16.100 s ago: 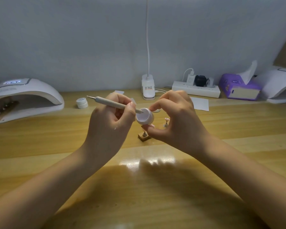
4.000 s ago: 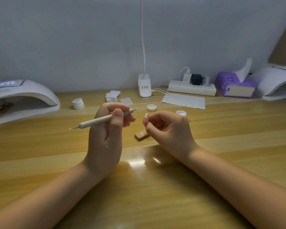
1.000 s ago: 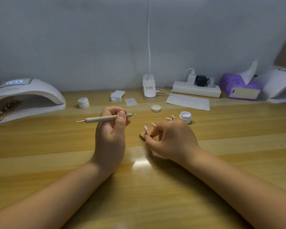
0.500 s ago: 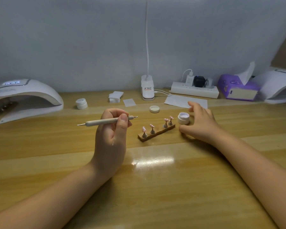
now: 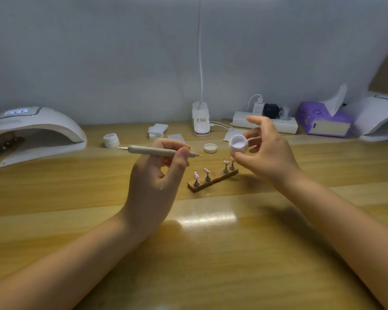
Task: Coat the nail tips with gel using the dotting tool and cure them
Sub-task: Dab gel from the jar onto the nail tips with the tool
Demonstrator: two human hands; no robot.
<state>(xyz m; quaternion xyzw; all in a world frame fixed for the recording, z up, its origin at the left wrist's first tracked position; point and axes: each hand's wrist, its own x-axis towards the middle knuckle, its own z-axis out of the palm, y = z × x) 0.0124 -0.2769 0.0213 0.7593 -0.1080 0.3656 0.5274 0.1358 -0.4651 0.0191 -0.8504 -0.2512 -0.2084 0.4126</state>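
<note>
The right hand [image 5: 264,153] pinches the open jar [image 5: 239,143] above the holder [image 5: 212,181], the left hand [image 5: 157,175] grips the tool [image 5: 159,151]; a tilt could perhaps spill gel on the tips [image 5: 226,163].

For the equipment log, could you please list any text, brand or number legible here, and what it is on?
None can be read.
Desk lamp base: a red and dark label, too blurred.
Left nail lamp: a lit display, characters unreadable.
Closed gel jar: lid print too small.
</note>
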